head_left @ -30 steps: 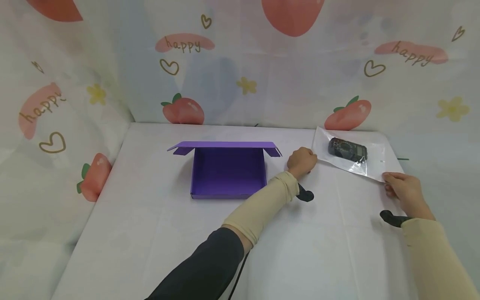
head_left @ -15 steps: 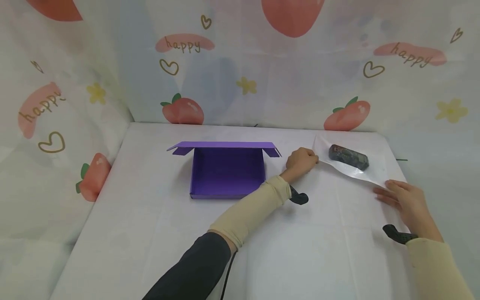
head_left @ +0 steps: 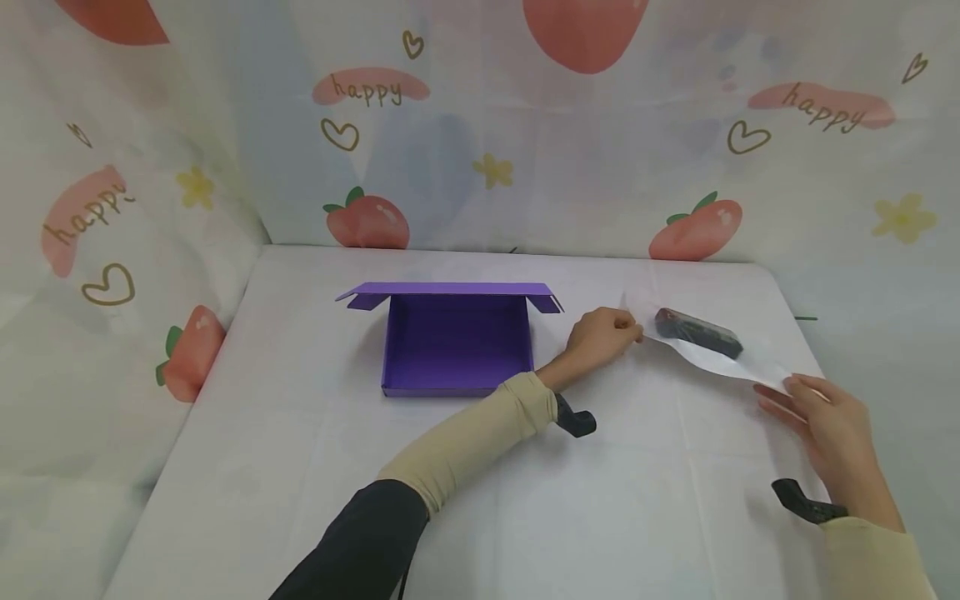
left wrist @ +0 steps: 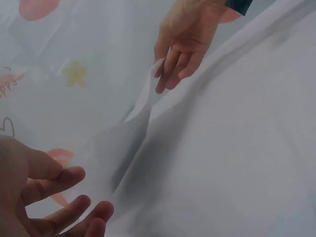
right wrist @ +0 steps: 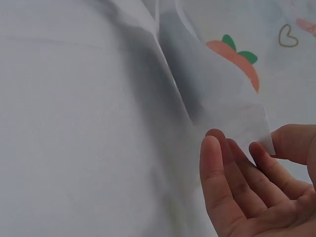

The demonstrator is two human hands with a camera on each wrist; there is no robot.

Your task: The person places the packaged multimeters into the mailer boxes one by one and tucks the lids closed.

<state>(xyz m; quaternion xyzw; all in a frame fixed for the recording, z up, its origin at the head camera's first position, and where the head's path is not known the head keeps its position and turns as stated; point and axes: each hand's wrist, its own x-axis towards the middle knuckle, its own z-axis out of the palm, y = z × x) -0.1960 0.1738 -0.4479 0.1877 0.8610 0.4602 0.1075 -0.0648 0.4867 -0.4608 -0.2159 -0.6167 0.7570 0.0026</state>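
Observation:
A clear plastic bag (head_left: 711,360) with a dark multimeter (head_left: 699,333) inside hangs between the two hands at the right of the table, its near edge sagging. My left hand (head_left: 602,333) pinches the left corner. At the opposite corner, my right hand (head_left: 838,425) pinches the plastic between thumb and index finger, as the right wrist view shows, with the other fingers spread under the bag (right wrist: 217,84). The multimeter is seen edge-on, its dial and screen turned out of sight. Left of the left hand stands a purple cardboard box (head_left: 450,392), open.
The box's lid (head_left: 461,289) stands raised at the back with its side flaps out. A white cloth covers the table (head_left: 600,517). Behind it hangs a printed curtain (head_left: 570,167) with fruit and hearts.
Both hands have drawn the bag toward the near side, and its front edge has lifted and tilted. The multimeter's face has turned from view. The box has stayed put.

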